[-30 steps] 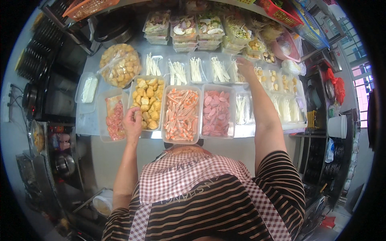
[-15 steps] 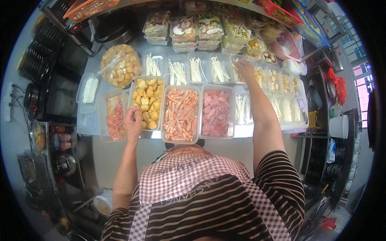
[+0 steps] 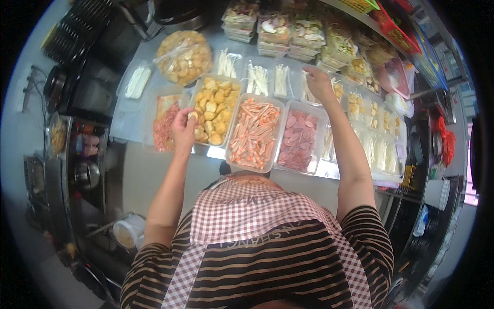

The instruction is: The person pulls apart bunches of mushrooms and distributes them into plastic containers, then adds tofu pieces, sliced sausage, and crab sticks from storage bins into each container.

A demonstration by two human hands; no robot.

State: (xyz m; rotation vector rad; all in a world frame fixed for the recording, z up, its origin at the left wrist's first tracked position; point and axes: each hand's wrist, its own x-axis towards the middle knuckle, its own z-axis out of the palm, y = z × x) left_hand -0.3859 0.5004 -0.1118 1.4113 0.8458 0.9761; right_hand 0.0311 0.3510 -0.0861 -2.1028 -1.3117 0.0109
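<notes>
My left hand (image 3: 183, 129) is pinched closed at the left edge of a clear tub of fried tofu puffs (image 3: 215, 116), with what looks like one puff (image 3: 192, 115) between thumb and fingers. Close beside that hand lies a tub of pink sliced meat (image 3: 163, 132). My right hand (image 3: 321, 85) reaches over a row of small clear boxes, its fingers drawn together above a box of enoki mushrooms (image 3: 307, 88). Whatever its fingertips hold, if anything, is hidden. Between my arms stand tubs of crab sticks (image 3: 256, 135) and pink sausage slices (image 3: 298, 135).
A large bag of tofu puffs (image 3: 183, 57) sits at the far left. Stacked boxes of mixed vegetables (image 3: 309, 33) line the back. More filled boxes (image 3: 356, 105) stand right of my right arm. Coloured baskets (image 3: 393, 31) hang on a shelf above.
The whole view has shifted and tilted. My right hand has moved left along the row to another enoki box. A puff now shows in my left fingers.
</notes>
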